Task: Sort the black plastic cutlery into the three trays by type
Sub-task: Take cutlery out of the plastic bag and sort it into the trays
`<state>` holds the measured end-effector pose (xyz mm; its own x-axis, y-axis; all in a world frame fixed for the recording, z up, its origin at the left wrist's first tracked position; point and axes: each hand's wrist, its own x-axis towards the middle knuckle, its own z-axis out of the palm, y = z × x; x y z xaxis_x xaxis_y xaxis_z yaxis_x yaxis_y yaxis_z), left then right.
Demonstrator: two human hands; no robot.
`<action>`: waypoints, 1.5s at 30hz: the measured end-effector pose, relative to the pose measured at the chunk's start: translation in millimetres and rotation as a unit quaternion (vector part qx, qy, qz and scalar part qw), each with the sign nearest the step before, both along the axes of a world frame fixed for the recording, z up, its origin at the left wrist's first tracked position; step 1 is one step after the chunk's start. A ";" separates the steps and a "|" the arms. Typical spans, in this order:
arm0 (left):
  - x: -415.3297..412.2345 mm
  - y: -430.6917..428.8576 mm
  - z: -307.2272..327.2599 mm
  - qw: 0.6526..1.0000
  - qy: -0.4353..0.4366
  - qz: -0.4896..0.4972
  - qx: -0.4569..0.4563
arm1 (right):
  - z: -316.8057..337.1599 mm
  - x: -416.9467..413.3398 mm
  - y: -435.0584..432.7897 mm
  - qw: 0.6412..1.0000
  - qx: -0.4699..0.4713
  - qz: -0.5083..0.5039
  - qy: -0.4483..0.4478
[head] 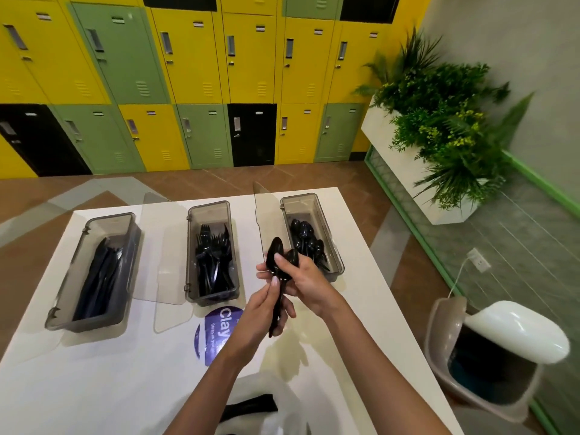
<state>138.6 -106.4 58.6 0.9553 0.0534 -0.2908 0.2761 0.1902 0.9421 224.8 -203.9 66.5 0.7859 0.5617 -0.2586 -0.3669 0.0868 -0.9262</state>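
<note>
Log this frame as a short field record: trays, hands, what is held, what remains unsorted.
left tray: knives, lid open
middle tray: forks, lid open
right tray: sorted spoons, lid open
held spoons: a bunch, raised near the right tray
left grip: holds the handles
right grip: holds the bunch near the bowls
unsorted: black cutlery in white bag at the near table edge

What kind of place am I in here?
Probably a workplace or school break area: a wall of coloured lockers, a planter, and cutlery trays on a white table.
</note>
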 end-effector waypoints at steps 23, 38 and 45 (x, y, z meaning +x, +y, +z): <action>68.7 1.7 -37.6 0.956 -0.003 0.202 0.213 | -77.2 122.7 -14.3 0.845 -0.464 -0.190 -0.185; 11.7 45.8 6.9 0.958 -0.046 0.139 0.245 | -21.8 62.2 -2.4 0.840 -0.336 -0.250 -0.344; -56.5 88.6 53.0 0.949 -0.051 -0.036 0.308 | 31.1 -26.4 -1.1 0.874 -0.263 -0.219 -0.345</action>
<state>82.1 -17.8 111.6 0.9844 0.1166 -0.1318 0.1692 -0.4209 0.8912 198.4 -205.0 97.6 0.9667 0.1135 0.2294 0.2560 -0.4246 -0.8684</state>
